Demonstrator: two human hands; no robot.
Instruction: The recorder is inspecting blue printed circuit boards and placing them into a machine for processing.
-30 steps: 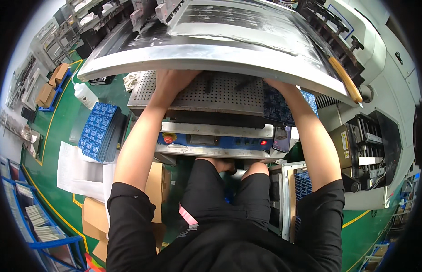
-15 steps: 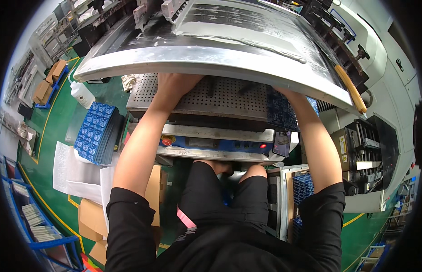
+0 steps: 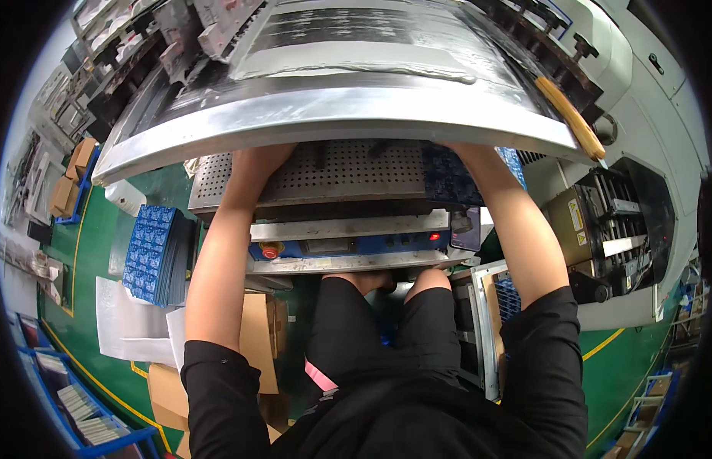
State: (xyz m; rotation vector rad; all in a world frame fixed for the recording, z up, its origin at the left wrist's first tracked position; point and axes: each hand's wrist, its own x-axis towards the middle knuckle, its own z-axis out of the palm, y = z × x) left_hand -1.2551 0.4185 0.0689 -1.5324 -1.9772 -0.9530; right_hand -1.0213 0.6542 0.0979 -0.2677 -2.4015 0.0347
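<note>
Both my hands reach under the raised silver screen-printing frame (image 3: 333, 115), whose mesh carries smeared grey ink. Below it lies a perforated metal bed (image 3: 356, 176). My left hand (image 3: 258, 161) is over the bed's left part; the frame's front edge covers its fingers. Toward the bed's right end, my right hand (image 3: 464, 154) is beside a dark blue patterned sheet (image 3: 448, 183). Its fingers are also hidden by the frame, so whether either hand grips anything does not show.
A stack of blue patterned sheets (image 3: 151, 256) stands at left, near a white bottle (image 3: 126, 196). A wooden-handled tool (image 3: 570, 118) lies along the frame's right side. The machine's front has a red button (image 3: 271, 250), with a phone (image 3: 466, 229) at its right. Cardboard boxes (image 3: 256, 333) sit below.
The whole view has shifted, with the machine now a little lower and farther left. My left hand is slightly closer to the bed's left edge; my right hand stays by the blue sheet.
</note>
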